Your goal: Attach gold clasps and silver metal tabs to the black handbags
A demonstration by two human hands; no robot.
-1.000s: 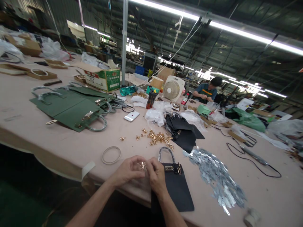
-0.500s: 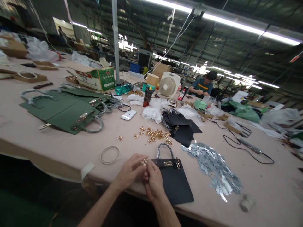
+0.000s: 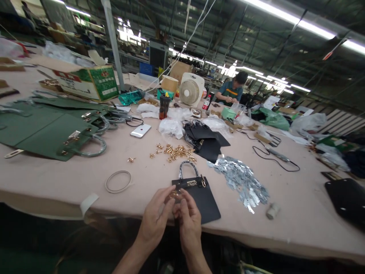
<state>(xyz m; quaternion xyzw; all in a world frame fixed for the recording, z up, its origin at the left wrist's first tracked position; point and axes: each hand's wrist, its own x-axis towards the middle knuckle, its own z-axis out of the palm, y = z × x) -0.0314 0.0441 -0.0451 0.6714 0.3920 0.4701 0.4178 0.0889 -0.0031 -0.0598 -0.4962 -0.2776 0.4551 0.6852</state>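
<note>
My left hand (image 3: 155,219) and my right hand (image 3: 188,220) meet at the table's near edge, fingers pinched together on a small gold metal fitting (image 3: 173,195). Just beyond them lies a black bag panel (image 3: 203,201) with a wrapped handle (image 3: 186,165) and a gold clasp (image 3: 191,183). A scatter of gold fittings (image 3: 175,151) sits farther back on the table. A heap of small silver metal plates (image 3: 239,179) lies to the right of the panel.
Green bag panels (image 3: 42,131) with handles lie at the left, a tape ring (image 3: 118,181) and a white phone (image 3: 140,130) nearer the middle. Black pieces (image 3: 207,142), a fan (image 3: 190,90), a green carton (image 3: 85,80) and a cabled tool (image 3: 278,155) stand behind. Another person (image 3: 232,91) works at the far end.
The view has swung right and down, so everything shifted left in frame. My hands stayed pinched on the gold fitting and now sit over the near left corner of the black panel.
</note>
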